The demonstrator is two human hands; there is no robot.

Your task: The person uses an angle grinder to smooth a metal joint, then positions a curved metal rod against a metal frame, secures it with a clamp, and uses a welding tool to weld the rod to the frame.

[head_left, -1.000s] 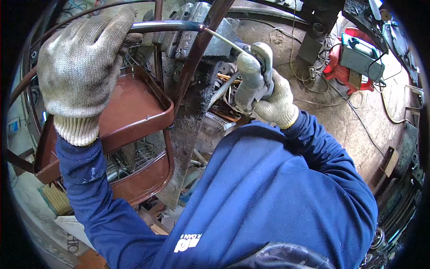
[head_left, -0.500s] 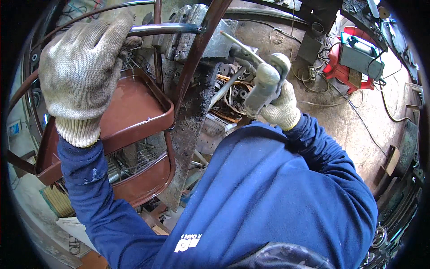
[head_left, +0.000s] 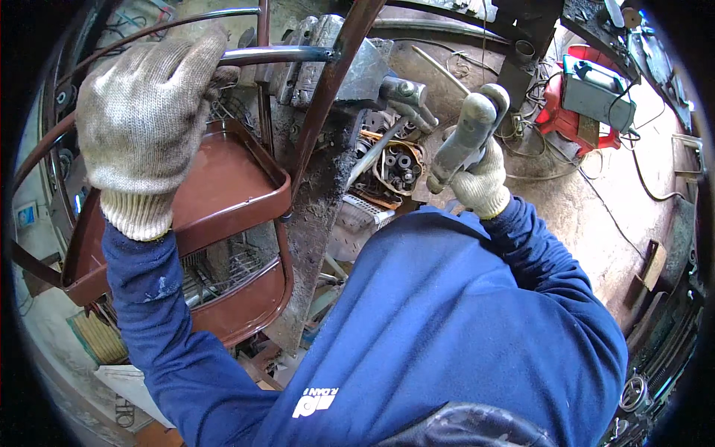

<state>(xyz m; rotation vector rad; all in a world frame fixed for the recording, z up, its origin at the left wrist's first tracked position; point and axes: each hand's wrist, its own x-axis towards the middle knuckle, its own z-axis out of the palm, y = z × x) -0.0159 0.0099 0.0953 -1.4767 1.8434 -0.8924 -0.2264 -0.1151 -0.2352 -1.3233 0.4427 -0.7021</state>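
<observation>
My left hand (head_left: 141,119), in a grey-white knitted glove, is closed on the bare, shiny crossbar (head_left: 277,55) of a brown metal chair frame. The bar meets a slanted brown post (head_left: 322,100) at a joint with a darkened mark. Below the hand is the chair's brown seat pan (head_left: 223,179), with a raised rim. To the right, my gloved right hand (head_left: 482,182) grips a worn grey welding electrode holder (head_left: 463,138). A thin welding rod (head_left: 439,68) sticks out of it toward the upper left, its tip apart from the frame.
A heavy metal vise (head_left: 365,74) stands behind the post on a grimy bench edge (head_left: 316,216). A container of nuts and washers (head_left: 398,165) sits between my hands. On the floor at right are a red-and-grey machine (head_left: 596,97) and trailing cables (head_left: 603,201).
My right hand has moved right with the electrode holder, drawing the rod's tip away from the post. My left hand has shifted slightly right, still on the crossbar.
</observation>
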